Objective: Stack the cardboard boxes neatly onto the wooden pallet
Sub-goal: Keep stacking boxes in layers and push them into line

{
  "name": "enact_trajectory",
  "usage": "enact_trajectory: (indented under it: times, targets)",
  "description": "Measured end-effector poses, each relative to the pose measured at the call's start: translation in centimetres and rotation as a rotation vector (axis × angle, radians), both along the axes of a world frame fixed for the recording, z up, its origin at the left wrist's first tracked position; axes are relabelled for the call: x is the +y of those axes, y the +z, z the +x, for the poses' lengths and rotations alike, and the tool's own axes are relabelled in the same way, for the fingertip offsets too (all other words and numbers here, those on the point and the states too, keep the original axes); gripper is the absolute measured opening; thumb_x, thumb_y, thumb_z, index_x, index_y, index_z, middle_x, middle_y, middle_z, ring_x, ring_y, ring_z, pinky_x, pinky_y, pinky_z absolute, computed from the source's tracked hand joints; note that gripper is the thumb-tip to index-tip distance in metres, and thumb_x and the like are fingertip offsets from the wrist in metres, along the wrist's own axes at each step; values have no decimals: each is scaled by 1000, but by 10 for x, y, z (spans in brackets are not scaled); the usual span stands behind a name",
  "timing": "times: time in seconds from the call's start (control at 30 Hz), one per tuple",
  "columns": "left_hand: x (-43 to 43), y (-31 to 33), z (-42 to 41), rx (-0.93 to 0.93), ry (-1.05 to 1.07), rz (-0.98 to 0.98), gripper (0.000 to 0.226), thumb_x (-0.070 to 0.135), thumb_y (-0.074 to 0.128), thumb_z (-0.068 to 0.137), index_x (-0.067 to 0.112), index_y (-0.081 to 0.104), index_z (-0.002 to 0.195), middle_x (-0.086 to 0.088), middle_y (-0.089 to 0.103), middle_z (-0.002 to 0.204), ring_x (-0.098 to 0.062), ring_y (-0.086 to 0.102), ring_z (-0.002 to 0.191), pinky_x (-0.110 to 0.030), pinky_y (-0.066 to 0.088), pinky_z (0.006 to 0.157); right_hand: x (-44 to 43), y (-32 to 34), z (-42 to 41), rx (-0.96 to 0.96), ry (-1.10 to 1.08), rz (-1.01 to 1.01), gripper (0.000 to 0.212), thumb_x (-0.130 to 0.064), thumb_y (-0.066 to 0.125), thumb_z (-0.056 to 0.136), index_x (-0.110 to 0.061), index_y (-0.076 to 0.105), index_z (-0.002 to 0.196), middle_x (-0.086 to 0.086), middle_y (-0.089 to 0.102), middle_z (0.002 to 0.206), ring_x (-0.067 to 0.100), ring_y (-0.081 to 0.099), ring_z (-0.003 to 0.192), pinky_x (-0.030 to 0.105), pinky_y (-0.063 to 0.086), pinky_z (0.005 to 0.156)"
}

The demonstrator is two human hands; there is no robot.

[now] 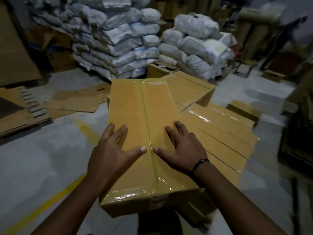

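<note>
Pressing one box (143, 106), left hand (111, 150), right hand (184, 150) flat

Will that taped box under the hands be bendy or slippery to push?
Probably stiff: the taped box shows flat faces, straight edges. Its shiny tape may feel slick under the left hand and right hand.

Tan cardboard box (145, 133) (glossy clear tape), yellow floor line (50, 199) on grey, white sacks (118, 39) behind.
</note>
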State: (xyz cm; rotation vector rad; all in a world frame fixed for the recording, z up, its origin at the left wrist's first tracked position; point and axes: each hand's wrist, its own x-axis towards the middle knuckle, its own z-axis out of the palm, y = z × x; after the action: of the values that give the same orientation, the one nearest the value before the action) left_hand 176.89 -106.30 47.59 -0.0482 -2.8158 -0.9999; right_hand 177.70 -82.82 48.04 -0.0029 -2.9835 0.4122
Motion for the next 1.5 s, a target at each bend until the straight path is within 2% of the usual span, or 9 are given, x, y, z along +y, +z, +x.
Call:
enact_trajectory:
  times: [0.17, 0.33, 0.53, 0.73, 0.9, 1.2, 1.43, 1.5]
  targets:
    - [110, 29, 14, 11, -127, 14, 106, 89, 68, 62, 42, 41, 153, 14, 13, 170, -20, 32, 150, -47, 40, 110, 106, 27, 39, 63, -124, -14, 94, -92, 44, 72, -45, 30, 152, -12, 15, 166, 29, 42, 135, 42, 44, 107]
    - [203, 28, 8, 43, -281, -2, 94, 85, 63, 73, 39, 44, 153, 12, 12, 171, -18, 29, 152, -50, 38, 112, 195, 26, 58, 59, -257, -17, 95, -95, 42, 69, -47, 31, 151, -15, 16, 165, 27, 42, 135, 45, 47, 104]
    - [311, 16, -34, 68, -455, -40, 87, 86, 60, 74, 40, 51, 147, 9, 24, 168, -20, 37, 148, -48, 38, 111, 296, 21, 54, 5, -400, -27, 97, -96, 43, 68, -45, 34, 151, -14, 19, 164, 27, 38, 140, 48, 42, 109]
    - [412, 18, -82, 48, -556, 112, 79, 87, 58, 73, 39, 64, 135, 11, 41, 160, -17, 46, 141, -48, 42, 108, 387, 25, 37, -46, -513, -14, 97, -96, 44, 69, -45, 35, 151, -12, 20, 164, 27, 41, 138, 44, 39, 110]
    - [481, 17, -116, 49, -616, 136, 73, 85, 59, 75, 37, 70, 128, 10, 48, 155, -17, 51, 138, -46, 44, 108, 448, 21, 18, -68, -570, -12, 105, -101, 36, 64, -43, 36, 152, -9, 21, 164, 30, 43, 137, 46, 40, 111]
    - [587, 1, -142, -5, -630, 122, 65, 83, 60, 77, 38, 73, 122, 9, 49, 155, -18, 52, 137, -43, 44, 104, 555, -4, -4, -92, -573, -53, 105, -100, 37, 63, -43, 39, 151, -11, 23, 163, 28, 45, 136, 42, 41, 109]
    - [695, -10, -155, 13, -519, 85, 66, 84, 59, 79, 38, 72, 124, 10, 47, 156, -17, 48, 139, -44, 43, 105, 675, -21, -40, -76, -473, -100, 103, -100, 40, 63, -44, 41, 149, -11, 25, 163, 27, 42, 139, 45, 39, 112]
    - [729, -10, -156, 9, -483, 71, 65, 84, 58, 79, 39, 72, 124, 10, 48, 156, -15, 49, 139, -40, 43, 104, 714, -24, -49, -77, -444, -115, 102, -100, 41, 63, -45, 41, 149, -12, 25, 163, 27, 42, 139, 44, 39, 112]
